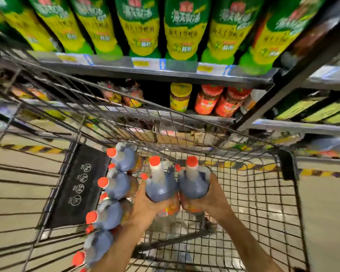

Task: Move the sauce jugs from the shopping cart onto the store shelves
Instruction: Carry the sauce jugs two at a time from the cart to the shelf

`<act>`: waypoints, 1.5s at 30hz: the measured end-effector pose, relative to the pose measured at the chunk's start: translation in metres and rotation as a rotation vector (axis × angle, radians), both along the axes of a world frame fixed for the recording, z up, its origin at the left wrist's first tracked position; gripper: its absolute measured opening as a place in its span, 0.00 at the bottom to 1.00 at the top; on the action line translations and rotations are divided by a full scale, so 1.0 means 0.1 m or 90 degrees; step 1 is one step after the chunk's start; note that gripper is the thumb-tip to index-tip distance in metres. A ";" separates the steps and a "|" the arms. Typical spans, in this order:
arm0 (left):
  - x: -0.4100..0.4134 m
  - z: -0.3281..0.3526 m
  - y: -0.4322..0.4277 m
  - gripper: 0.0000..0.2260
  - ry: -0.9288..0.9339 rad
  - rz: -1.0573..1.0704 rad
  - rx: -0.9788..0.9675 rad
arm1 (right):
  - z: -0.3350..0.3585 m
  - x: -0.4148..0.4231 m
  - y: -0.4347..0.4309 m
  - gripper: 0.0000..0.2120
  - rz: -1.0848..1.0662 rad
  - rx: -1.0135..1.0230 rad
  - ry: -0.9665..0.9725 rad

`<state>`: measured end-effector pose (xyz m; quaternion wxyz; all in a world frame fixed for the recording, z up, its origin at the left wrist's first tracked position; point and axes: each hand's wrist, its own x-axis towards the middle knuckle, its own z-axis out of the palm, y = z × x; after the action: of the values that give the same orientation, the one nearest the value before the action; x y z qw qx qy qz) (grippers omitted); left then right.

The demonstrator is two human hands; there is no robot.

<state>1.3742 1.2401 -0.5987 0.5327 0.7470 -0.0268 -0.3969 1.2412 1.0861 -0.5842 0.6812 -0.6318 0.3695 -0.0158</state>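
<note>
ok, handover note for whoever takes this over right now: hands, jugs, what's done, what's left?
Left hand: grips one sauce jug round its body, red cap up.
Right hand: grips a second jug the same way, beside the first.
Both held jugs are over the shopping cart, not yet at the shelves.
A row of jugs, at least four, lies along the cart's left side.
Done: none of these jugs is visible on the shelves in view.
Left: shelve the two in hand, then the row.
</note>
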 end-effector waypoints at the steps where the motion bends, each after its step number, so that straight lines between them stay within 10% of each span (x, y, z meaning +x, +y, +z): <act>1: -0.01 0.13 0.03 0.29 -0.025 -0.027 0.018 | 0.17 -0.02 0.03 0.34 -0.020 -0.010 0.004; 21: -0.64 3.67 0.53 0.26 -0.105 -0.196 -0.309 | 3.47 -1.02 1.16 0.24 -0.338 -0.117 -0.339; 29: -1.31 4.31 0.41 0.34 -0.136 -0.280 -0.418 | 4.19 -1.81 1.24 0.27 -0.384 -0.153 -0.416; 45: -3.31 4.95 -0.45 0.20 -0.143 -0.430 -0.545 | 4.77 -3.94 0.82 0.29 -0.496 -0.273 -0.456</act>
<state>1.0427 1.1948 -0.1033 0.6256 0.4511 -0.4806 -0.4173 0.8473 1.1684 -0.1074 0.5646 -0.5283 0.3094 -0.5536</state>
